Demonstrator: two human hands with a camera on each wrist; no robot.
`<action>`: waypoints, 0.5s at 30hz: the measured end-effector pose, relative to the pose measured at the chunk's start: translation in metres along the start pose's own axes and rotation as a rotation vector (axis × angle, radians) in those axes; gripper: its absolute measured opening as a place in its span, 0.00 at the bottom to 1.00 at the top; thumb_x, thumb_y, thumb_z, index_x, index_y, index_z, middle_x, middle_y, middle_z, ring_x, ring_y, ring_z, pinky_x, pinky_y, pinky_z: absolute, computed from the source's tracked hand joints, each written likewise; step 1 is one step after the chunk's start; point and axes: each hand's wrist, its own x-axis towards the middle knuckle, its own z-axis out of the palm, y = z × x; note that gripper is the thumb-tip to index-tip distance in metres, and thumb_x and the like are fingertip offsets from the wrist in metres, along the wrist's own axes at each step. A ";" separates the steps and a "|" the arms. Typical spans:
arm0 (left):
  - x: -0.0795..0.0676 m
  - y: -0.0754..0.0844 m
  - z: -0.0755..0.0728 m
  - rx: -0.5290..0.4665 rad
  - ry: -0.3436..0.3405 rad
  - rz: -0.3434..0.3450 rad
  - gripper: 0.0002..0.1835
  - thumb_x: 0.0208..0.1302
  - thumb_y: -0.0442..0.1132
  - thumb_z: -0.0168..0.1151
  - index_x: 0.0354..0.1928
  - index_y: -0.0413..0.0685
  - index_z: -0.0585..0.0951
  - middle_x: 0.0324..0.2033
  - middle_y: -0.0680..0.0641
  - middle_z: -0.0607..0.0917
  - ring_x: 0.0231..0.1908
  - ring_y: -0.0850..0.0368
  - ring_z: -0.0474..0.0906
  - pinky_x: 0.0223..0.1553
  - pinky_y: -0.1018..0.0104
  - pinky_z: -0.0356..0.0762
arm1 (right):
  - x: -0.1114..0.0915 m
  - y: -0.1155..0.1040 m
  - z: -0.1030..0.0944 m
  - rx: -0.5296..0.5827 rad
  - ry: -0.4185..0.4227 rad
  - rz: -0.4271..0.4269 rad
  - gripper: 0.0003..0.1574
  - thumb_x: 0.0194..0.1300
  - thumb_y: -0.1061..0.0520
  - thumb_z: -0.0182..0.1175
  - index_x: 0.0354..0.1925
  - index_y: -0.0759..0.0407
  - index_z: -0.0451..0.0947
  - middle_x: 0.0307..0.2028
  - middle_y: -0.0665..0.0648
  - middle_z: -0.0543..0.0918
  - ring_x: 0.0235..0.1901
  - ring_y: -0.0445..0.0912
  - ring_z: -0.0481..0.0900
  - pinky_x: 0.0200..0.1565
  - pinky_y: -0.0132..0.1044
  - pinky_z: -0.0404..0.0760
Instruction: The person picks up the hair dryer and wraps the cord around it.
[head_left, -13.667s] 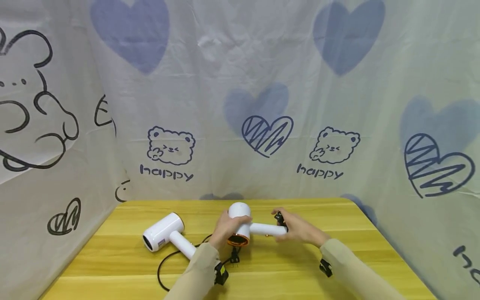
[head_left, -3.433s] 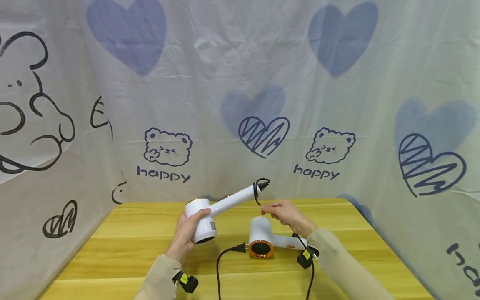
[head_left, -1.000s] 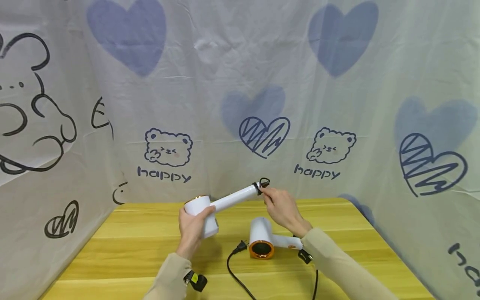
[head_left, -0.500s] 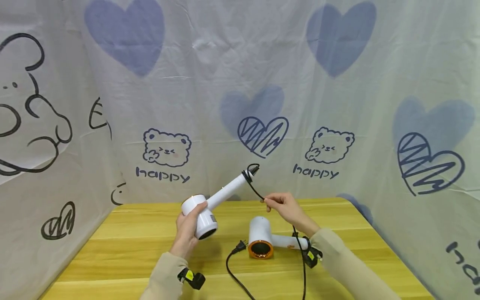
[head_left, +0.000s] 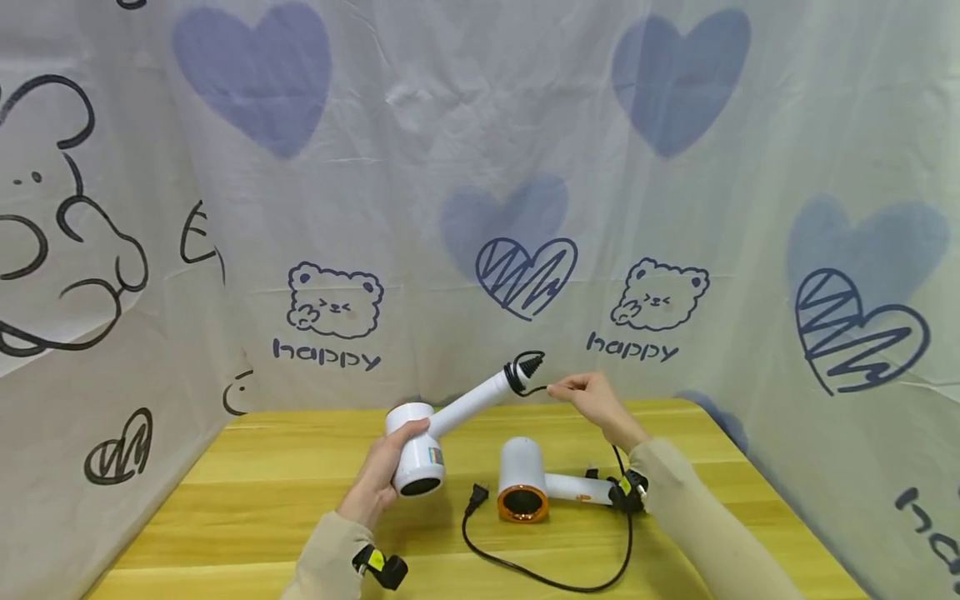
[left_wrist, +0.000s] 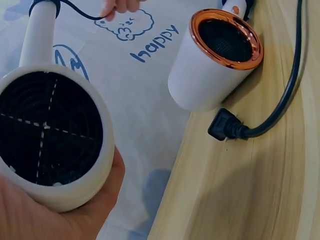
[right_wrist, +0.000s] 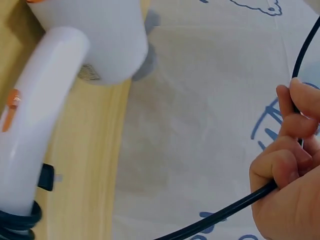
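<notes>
My left hand grips a white hair dryer by its barrel, raised over the table. Its handle slants up to the right, with black cord wound round the end near the ribbed strain relief. My right hand pinches the cord between thumb and fingers, just right of the handle end. From this hand the cord runs down to the table and loops to a two-prong plug. A second white hair dryer, with an orange rim, lies below and between the hands, cord wound round its handle.
The yellow wood-grain table ends at a printed cloth backdrop. Another black plug sits beside the lying dryer's handle. Each sleeve cuff carries a black wrist device.
Earlier both hands held the orange-rimmed dryer while the other lay at left. Since then, cord turns have gathered round the raised handle. Just now the handle dipped and my right hand shifted right.
</notes>
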 end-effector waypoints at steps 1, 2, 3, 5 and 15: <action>0.000 -0.001 0.000 0.005 -0.012 -0.003 0.31 0.60 0.50 0.66 0.56 0.34 0.70 0.28 0.48 0.84 0.27 0.56 0.83 0.32 0.64 0.83 | 0.001 -0.001 -0.001 0.001 0.005 -0.005 0.18 0.67 0.47 0.61 0.45 0.59 0.85 0.55 0.61 0.82 0.59 0.57 0.74 0.65 0.62 0.66; 0.000 -0.002 0.000 0.010 -0.024 -0.007 0.32 0.59 0.50 0.66 0.57 0.34 0.70 0.29 0.48 0.84 0.28 0.56 0.83 0.32 0.64 0.83 | 0.002 -0.003 -0.001 -0.003 0.008 -0.013 0.18 0.67 0.47 0.62 0.45 0.59 0.85 0.55 0.61 0.82 0.59 0.57 0.74 0.65 0.62 0.66; -0.001 -0.003 -0.001 0.018 -0.035 -0.010 0.33 0.59 0.51 0.66 0.57 0.34 0.70 0.30 0.48 0.84 0.29 0.56 0.83 0.33 0.64 0.83 | 0.002 -0.004 -0.002 -0.006 0.009 -0.019 0.18 0.66 0.47 0.62 0.45 0.58 0.85 0.54 0.60 0.83 0.59 0.57 0.75 0.65 0.62 0.67; -0.001 -0.004 -0.001 0.037 -0.068 -0.019 0.34 0.59 0.52 0.66 0.58 0.34 0.70 0.32 0.47 0.84 0.30 0.56 0.83 0.34 0.64 0.83 | 0.003 -0.007 -0.002 -0.013 0.005 -0.025 0.16 0.66 0.48 0.62 0.43 0.58 0.86 0.51 0.59 0.84 0.56 0.55 0.76 0.63 0.59 0.70; -0.003 0.001 -0.009 0.237 -0.168 0.018 0.36 0.58 0.50 0.68 0.64 0.43 0.65 0.40 0.42 0.83 0.33 0.52 0.83 0.35 0.57 0.85 | 0.003 -0.010 -0.005 -0.134 -0.009 -0.102 0.11 0.66 0.53 0.64 0.41 0.56 0.87 0.42 0.56 0.87 0.43 0.49 0.81 0.47 0.43 0.81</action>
